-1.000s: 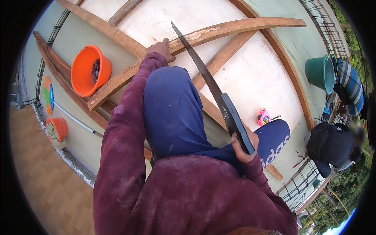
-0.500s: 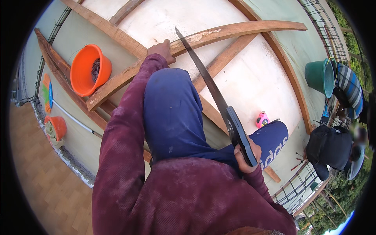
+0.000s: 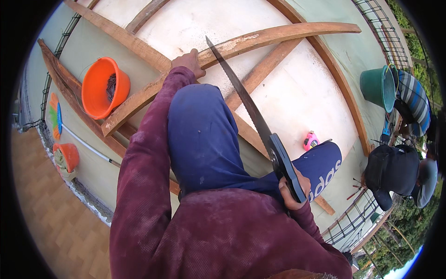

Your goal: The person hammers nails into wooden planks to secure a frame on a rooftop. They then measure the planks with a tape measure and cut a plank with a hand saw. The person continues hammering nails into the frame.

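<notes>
My left hand [image 3: 189, 65] grips a long curved wooden beam [image 3: 278, 35], fingers bent over its far side, beside my raised knee. My right hand [image 3: 295, 189] is closed round the dark handle of a handsaw [image 3: 251, 105], low on the right near my thigh. The toothed blade slants up and left, crossing over the beam just right of my left hand, its tip past the far edge. Whether the teeth touch the wood I cannot tell.
Other timbers [image 3: 260, 72] cross beneath the beam on a white panel. A pink tape measure [image 3: 311, 140] lies by my right knee. An orange bucket [image 3: 121, 90] with nails stands left, a smaller orange bucket [image 3: 69, 156] beyond. At right are a green bucket [image 3: 371, 90] and a black backpack [image 3: 392, 169].
The saw and my right hand have drawn back slightly toward me. My left hand keeps its grip on the beam, and the whole view has shifted a little.
</notes>
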Demonstrator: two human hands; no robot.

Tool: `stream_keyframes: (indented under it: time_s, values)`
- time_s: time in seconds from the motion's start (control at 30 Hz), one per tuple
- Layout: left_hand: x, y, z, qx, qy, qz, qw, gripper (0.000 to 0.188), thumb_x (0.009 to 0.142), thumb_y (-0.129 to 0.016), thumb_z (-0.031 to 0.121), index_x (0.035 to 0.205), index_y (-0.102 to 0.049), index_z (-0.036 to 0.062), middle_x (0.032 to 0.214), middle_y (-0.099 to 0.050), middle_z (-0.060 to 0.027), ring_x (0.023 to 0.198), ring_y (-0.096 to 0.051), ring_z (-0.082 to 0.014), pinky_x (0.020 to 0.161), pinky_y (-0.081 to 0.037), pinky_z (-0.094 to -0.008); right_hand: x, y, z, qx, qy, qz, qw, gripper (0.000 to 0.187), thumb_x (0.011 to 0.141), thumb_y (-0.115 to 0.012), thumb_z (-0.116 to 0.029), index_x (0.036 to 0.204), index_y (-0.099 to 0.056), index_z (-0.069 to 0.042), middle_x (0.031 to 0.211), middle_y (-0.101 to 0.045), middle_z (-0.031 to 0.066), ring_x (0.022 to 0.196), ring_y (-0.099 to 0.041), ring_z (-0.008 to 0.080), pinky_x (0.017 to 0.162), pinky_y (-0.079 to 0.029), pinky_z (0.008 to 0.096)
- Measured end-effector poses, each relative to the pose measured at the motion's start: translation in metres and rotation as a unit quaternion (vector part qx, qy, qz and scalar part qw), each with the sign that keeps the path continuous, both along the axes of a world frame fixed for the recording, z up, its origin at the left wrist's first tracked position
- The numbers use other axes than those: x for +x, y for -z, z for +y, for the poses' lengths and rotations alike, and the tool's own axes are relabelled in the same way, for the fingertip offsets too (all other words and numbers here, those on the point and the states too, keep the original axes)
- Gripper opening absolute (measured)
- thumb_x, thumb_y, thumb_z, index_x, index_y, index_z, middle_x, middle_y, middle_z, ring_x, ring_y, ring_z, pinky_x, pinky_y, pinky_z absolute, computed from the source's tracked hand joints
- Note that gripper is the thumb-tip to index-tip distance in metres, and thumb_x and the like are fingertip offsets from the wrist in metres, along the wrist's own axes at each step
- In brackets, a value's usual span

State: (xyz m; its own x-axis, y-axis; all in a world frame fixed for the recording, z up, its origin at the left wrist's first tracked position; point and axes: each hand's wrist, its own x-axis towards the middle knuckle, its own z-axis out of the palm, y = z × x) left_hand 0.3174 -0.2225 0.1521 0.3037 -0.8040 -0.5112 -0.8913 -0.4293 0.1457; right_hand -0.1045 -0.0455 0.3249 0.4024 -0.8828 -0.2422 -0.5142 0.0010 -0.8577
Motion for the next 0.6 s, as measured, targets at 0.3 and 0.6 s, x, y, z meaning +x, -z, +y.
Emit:
stream_keyframes:
  time_s: [0.3, 0.6]
  values:
    - [-0.007, -0.002, -0.004, -0.015, 0.005, -0.015, 1.0, 0.062, 0.074, -0.077, 0.034, 0.125, -0.053, 0.0088, 0.11, -0.072, -0.0163, 0.103, -0.07, -0.035, 0.09, -0.055, -0.0446, 0.091, 0.089, -0.098, -0.039, -0.016, -0.101, 0.994, 0.032, 0.078, -0.061, -0.002, 0.108, -0.065, 0.007, 0.077, -0.063, 0.0055, 0.067, -0.058, 0.0131, 0.065, -0.049, 0.0274]
    - [0.005, -0.003, 0.007, 0.006, -0.004, -0.009, 1.0, 0.066, 0.074, -0.08, 0.042, 0.125, -0.054, 0.0095, 0.112, -0.072, -0.0151, 0.105, -0.071, -0.032, 0.092, -0.055, -0.0436, 0.03, 0.006, -0.023, -0.002, -0.021, 0.005, 1.0, 0.029, 0.076, -0.061, -0.001, 0.103, -0.067, 0.006, 0.096, -0.071, 0.0146, 0.071, -0.064, 0.0166, 0.071, -0.051, 0.028]
